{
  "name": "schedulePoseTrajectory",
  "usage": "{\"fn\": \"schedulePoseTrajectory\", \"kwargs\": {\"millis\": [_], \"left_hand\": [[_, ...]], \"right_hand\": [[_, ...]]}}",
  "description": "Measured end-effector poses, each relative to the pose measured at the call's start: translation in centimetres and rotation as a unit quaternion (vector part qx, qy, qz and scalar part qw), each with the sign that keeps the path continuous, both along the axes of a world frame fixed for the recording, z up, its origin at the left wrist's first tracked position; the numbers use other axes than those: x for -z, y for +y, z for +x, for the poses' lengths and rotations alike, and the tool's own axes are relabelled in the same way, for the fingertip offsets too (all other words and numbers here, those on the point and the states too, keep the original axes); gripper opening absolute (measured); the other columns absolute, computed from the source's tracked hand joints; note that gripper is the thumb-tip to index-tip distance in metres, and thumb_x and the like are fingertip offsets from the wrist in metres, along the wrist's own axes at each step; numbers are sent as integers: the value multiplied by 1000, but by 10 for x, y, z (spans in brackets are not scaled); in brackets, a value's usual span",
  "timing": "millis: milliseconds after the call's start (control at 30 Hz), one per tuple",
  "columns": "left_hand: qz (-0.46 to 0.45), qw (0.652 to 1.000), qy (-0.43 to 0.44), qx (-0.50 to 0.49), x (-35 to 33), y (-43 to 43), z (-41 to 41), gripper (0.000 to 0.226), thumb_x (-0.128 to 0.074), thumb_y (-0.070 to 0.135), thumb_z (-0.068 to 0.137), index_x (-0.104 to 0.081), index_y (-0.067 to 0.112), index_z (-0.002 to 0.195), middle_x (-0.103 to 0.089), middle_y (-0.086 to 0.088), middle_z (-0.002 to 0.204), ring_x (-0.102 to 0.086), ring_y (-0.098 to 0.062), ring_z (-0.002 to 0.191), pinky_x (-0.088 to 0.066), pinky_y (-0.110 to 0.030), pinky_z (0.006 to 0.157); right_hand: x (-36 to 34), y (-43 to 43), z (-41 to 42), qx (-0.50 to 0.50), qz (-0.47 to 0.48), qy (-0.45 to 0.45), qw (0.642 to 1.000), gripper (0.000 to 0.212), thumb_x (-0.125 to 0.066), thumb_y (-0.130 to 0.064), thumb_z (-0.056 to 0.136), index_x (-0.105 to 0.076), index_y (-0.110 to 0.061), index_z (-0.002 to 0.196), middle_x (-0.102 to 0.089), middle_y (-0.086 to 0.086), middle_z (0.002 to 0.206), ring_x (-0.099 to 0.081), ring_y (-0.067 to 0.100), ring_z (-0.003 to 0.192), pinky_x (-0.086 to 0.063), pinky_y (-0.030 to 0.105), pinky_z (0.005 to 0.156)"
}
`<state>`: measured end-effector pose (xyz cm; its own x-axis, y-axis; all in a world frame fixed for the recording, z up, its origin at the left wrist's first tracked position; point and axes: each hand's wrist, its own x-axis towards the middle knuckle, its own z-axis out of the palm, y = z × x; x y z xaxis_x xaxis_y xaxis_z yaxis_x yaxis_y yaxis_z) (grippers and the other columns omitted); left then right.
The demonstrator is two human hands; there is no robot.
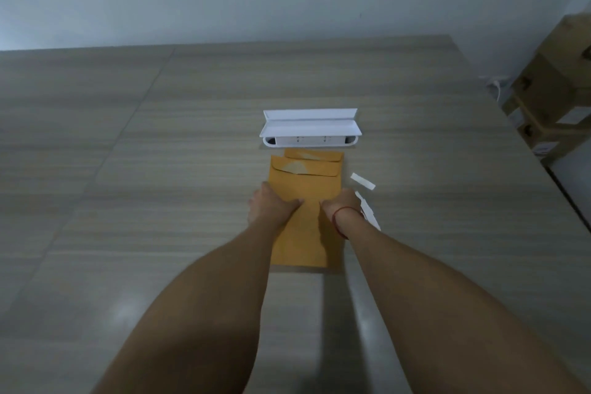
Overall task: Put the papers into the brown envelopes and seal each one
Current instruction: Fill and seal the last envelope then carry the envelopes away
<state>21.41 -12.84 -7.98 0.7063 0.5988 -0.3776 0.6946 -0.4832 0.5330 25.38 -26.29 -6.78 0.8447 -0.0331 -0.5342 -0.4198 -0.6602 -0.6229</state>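
Both hands press flat on the top brown envelope (303, 189) on the table (160, 169): left hand (271, 206) and right hand (342, 203), each grip spread, pinching nothing.

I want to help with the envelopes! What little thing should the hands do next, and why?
Probably slide up and press the top envelope's flap flat. Both hands, left hand and right hand, lie on the top envelope, and its flap looks folded over but lifted at the edge. White strips lying beside it look like peeled seal backing.
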Motion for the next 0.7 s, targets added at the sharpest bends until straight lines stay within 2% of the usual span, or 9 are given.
{"fn": "schedulePoseTrajectory", "kwargs": {"millis": [67,233,300,433,467,567,633,700], "left_hand": [[7,1000,20,13,9,10,28,85,-75,56,69,-40,10,131,-49,-12,131,-46,-32,124,-45,-46,99],[12,998,53,43,31,25,79,86,-73,56,72,-39,6,133,-47,-15,133,-47,-32,124,-44,-43,102],[11,997,66,40,38,25,90,89,-75,55,70,-37,7,134,-43,-15,135,-44,-33,127,-42,-43,104],[-41,996,71,-18,45,28,92,101,-87,49,55,-34,8,131,-44,-14,133,-44,-33,126,-44,-46,103],[-61,996,66,-30,44,31,90,103,-88,47,53,-34,7,131,-47,-14,131,-47,-32,124,-46,-44,101],[-134,988,57,-50,35,34,77,94,-89,41,57,-40,3,128,-55,-13,124,-55,-31,117,-51,-38,90],[-151,987,36,-47,26,29,59,87,-86,39,64,-40,2,128,-54,-13,124,-54,-32,117,-50,-37,87],[-133,990,-9,-41,20,22,40,88,-84,41,67,-35,3,129,-49,-14,128,-49,-31,121,-48,-40,95]], "right_hand": [[7,13,25,1,-22,-8,1000,33,-59,-23,93,-56,-4,120,-58,15,125,-58,32,113,-48,34,81],[31,33,66,25,-141,-17,990,30,-56,-28,88,-63,-12,112,-56,12,123,-54,30,115,-48,37,91],[38,37,76,40,-158,-19,986,33,-60,-31,86,-60,-12,113,-56,12,122,-54,30,114,-47,36,88],[38,40,88,104,-108,51,987,74,-79,-36,70,-43,-10,129,-56,14,126,-55,32,117,-47,39,93],[38,39,88,106,-92,68,988,77,-81,-38,67,-44,-9,128,-58,13,125,-56,32,116,-48,38,91],[33,35,81,62,-40,110,991,64,-79,-40,72,-56,-5,122,-63,12,120,-61,30,110,-52,35,83],[28,33,69,48,20,122,991,67,-76,-36,77,-50,-4,130,-58,13,129,-58,31,116,-51,37,90],[20,28,53,42,76,110,990,79,-74,-34,80,-34,-6,142,-48,13,140,-50,32,126,-46,39,99]]}}
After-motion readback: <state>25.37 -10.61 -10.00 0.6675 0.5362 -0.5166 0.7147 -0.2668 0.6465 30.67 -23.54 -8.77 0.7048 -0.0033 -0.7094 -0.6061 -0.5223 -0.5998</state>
